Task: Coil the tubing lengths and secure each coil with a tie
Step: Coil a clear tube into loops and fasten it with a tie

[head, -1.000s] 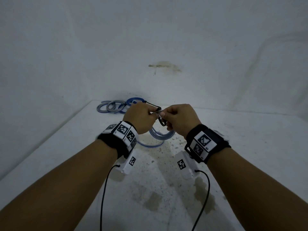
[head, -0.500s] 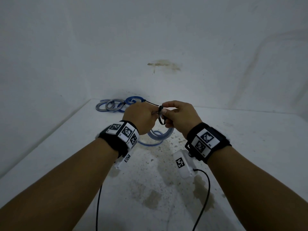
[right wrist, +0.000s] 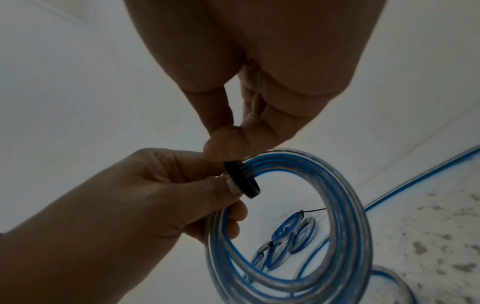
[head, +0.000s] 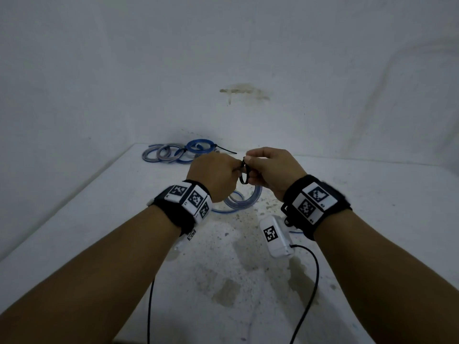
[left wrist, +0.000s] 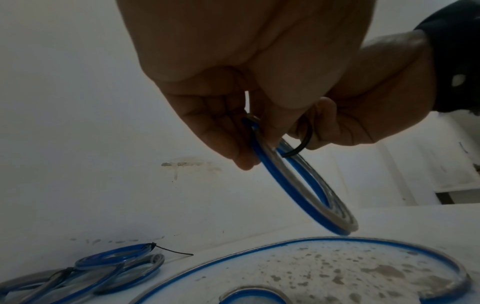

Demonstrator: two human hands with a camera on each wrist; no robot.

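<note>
Right wrist view shows it best: my left hand (right wrist: 155, 197) has its fingers curled round the top of the coil (right wrist: 324, 236) I'm working on, thumb pressing the wraps together, and my right hand (right wrist: 249, 115) is pinching the black tie (right wrist: 242, 180) where it loops over the tubing at about 10 o'clock on the ring. So both hands are clamped on something, neither is free.

The tubing looks like clear soft plastic with a blue stripe. I'd guess it weighs next to nothing but it's springy, so the wraps will want to fan out the moment my left grip loosens. Probably a bit slick too. Best place to hold it is right next to the tie, all wraps bunched in one pinch, which is pretty much where I've got it. The tie looks thin and stiff-ish, easy to lose, so I'm keeping fingertips close to its head.

The coil hangs in the air above the table (head: 372, 219), not touching it as far as I can tell. A loose length of tubing (left wrist: 389, 248) lies on the table under my hands, so I shouldn't drop down into that. The finished coils (head: 173, 152) sit at 11 o'clock by the far wall. Open room is at 3 o'clock.
</note>
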